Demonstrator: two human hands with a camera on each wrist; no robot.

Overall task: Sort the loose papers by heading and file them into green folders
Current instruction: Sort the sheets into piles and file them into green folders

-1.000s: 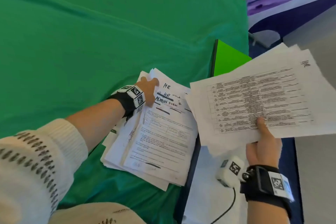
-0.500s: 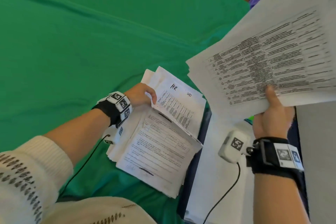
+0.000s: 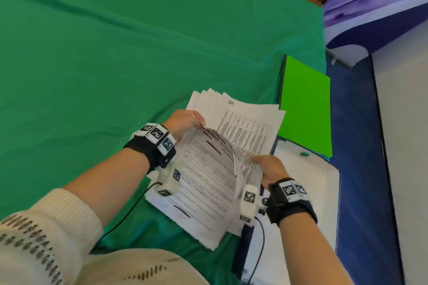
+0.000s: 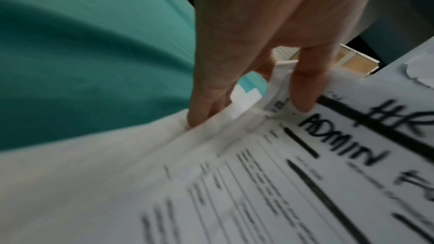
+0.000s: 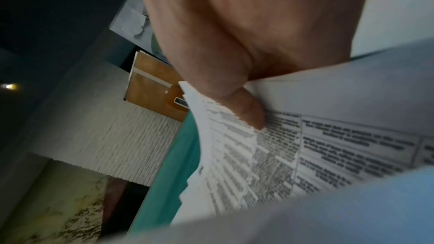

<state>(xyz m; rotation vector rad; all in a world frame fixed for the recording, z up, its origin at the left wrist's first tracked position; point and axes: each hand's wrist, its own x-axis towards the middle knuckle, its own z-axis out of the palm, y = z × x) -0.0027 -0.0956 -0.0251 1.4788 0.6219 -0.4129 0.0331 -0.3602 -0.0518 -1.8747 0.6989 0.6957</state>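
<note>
A pile of loose papers [image 3: 196,210] lies on the green cloth [image 3: 115,53]. Its top sheet, the ADMIN form [image 3: 208,169] [image 4: 305,173], curls upward. My left hand [image 3: 199,122] [image 4: 281,99] pinches that sheet's top corner between thumb and fingers. My right hand [image 3: 259,162] grips a stack of HR papers [image 3: 245,127] [image 5: 328,146] at its near edge, thumb [image 5: 246,110] on top. The stack lies slanted behind the lifted ADMIN form, over the far part of the pile. A bright green folder [image 3: 303,106] lies shut just right of the papers.
A white open folder or binder [image 3: 324,192] with a green button lies near the table's right edge, under my right wrist. Beyond that edge are a dark blue strip and grey floor [image 3: 405,146]. The green cloth stretches bare to the left and far side.
My right hand has come down from the upper right and brought the HR stack onto the pile. My left hand has lifted the ADMIN form's corner, which now curls up.
</note>
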